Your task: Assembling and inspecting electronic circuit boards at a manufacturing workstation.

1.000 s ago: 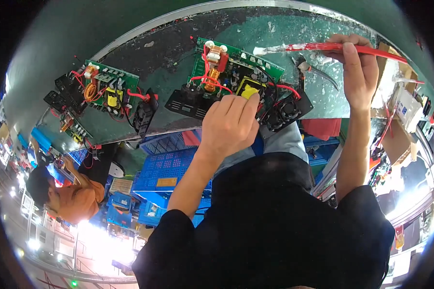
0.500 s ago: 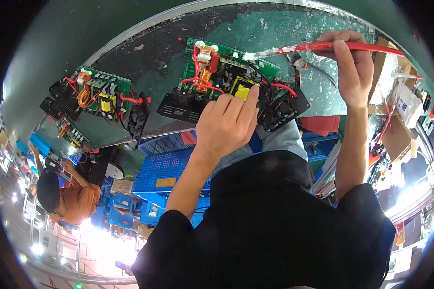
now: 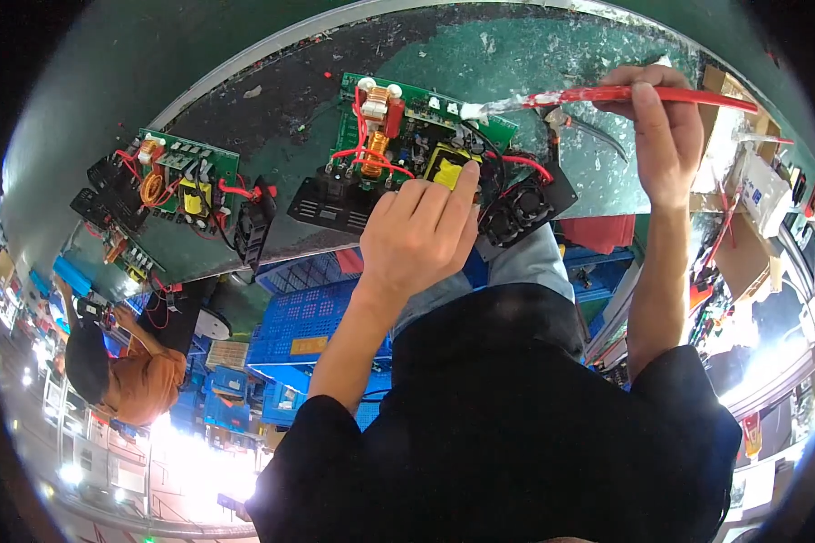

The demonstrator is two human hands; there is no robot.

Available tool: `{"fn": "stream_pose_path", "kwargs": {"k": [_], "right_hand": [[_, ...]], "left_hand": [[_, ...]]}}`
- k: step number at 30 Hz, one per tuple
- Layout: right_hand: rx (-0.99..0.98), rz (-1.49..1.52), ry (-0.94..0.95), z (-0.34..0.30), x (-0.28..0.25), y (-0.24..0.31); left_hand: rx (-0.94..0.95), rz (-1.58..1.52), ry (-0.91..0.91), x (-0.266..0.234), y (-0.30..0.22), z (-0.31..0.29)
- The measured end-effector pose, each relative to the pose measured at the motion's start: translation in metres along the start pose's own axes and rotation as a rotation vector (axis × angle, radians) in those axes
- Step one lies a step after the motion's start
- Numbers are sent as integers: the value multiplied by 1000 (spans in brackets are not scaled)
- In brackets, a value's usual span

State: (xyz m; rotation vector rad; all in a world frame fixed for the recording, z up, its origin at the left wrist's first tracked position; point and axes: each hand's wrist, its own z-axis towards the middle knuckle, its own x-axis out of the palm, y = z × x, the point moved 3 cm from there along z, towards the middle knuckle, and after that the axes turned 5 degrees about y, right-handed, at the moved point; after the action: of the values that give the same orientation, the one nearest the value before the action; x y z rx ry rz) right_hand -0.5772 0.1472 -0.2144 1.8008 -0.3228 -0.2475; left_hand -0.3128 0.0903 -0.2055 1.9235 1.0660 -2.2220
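Observation:
A green circuit board (image 3: 351, 127) lies on the bench before me, with an orange copper coil (image 3: 372, 156), a yellow-wrapped transformer (image 3: 446, 170), red wires and a pair of black fans (image 3: 516, 214). My left hand (image 3: 417, 231) is on the near side of this assembly, fingers curled over it and the index fingertip at the transformer; the undersides of the fingers are hidden. Between thumb and fingers, my right hand (image 3: 661, 127) grips a long red stick (image 3: 580, 95) smeared with white paste. Its white tip meets the board's far part, by the white connectors.
A second board assembly (image 3: 190, 185) lies to the left on the bench. Beyond the board, right, are pliers (image 3: 589, 131). Blue crates (image 3: 290, 317) stand below the bench edge, and cardboard (image 3: 743, 258) is at right. Another person in orange (image 3: 145, 380) works at far left.
The board assembly and my left hand have shifted slightly left in the picture. The red stick has tilted a little, its tip still at the board.

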Motion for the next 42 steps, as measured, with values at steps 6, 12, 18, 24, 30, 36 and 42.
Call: {"fn": "stream_pose_path", "kwargs": {"k": [6,12,18,24,30,36,42], "right_hand": [[-16,41,-35,-2,-4,-2],[-2,-2,-33,-2,-8,-3],[15,-9,-61,-8,-12,-7],[9,-18,-56,-11,-17,-11],[16,-6,-22,-11,-15,-9],[14,25,-31,-12,-13,-9],[-33,98,-112,-17,-17,-10]], "left_hand": [[-17,-43,11,-2,-1,2],[-17,-31,9,-3,-1,2],[-7,-38,13,-2,0,2],[0,-11,-12,3,1,-1],[0,-9,-25,2,1,-1],[9,15,-21,1,1,-3],[27,14,-52,-1,2,-3]]}}
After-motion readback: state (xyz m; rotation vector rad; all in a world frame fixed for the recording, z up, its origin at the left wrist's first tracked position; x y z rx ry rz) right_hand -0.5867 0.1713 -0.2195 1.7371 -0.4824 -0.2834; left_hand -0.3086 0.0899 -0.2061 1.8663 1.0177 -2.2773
